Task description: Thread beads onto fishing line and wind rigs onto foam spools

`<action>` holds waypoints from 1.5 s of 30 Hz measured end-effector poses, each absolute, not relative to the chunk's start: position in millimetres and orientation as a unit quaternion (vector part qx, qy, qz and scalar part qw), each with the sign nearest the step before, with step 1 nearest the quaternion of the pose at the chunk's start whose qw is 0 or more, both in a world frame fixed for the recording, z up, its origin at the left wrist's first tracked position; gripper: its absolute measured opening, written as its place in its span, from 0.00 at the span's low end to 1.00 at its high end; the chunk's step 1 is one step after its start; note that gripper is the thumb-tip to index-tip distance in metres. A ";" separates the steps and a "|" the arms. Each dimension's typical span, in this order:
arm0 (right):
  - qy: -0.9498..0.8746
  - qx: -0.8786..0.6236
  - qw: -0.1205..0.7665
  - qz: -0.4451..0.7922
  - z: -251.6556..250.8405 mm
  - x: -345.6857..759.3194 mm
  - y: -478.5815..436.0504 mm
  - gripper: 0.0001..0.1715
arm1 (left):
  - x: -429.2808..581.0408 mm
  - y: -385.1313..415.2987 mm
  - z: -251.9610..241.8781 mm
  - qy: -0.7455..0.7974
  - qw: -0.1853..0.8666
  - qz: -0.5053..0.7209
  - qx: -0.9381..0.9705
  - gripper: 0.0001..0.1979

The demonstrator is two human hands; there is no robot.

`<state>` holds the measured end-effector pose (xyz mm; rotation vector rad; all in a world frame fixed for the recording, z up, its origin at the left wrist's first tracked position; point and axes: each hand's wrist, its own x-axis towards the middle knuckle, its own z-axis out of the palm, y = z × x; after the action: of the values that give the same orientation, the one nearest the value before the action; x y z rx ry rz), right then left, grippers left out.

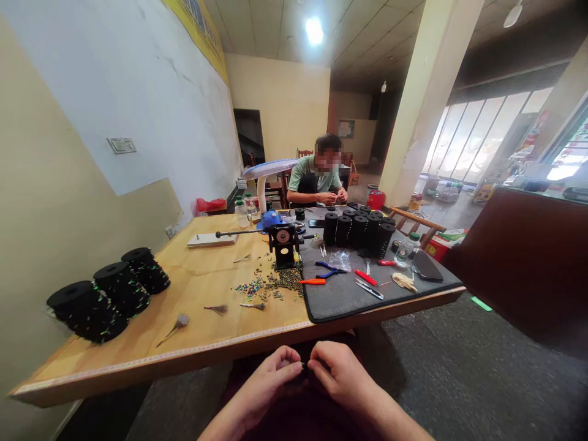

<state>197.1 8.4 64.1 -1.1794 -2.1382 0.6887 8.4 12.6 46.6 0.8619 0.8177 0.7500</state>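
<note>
Two bare hands meet over the person's lap, just short of the table's (215, 260) front edge. The left hand (281, 370) pinches a tiny piece (302, 365) between thumb and forefinger; the right hand (340, 371) is curled beside it, fingertips drawn together, though whether they grip anything cannot be told. The piece is too small to identify.

A measuring strip (184, 357) runs along the front edge, and the dark mat (324, 306) comes close to that edge at the right. Three brush-like tufts (180, 323) lie near the front, with open wood between them and the three black spools (122, 285) at the far left. Beads (250, 286) and brassy bits (285, 280) crowd the mat's left border. Blue pliers (331, 268) and snips (368, 288) rest on the mat, more spools standing behind. Floor shows between the mat's right corner and a brown panel (523, 269).

The strip's markings, the black machine's (284, 236) dial and the bottle's (407, 250) label are too small to read.
</note>
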 end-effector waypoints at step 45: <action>-0.746 -0.451 0.382 0.307 54.4 201.9 11.2 0.08 | 3.9 4.9 46.7 0.354 0.813 0.357 0.293 0.11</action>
<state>201.9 11.2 54.4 -1.1495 -1.9025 0.7842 3.9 4.9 46.7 0.6246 0.7566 0.7614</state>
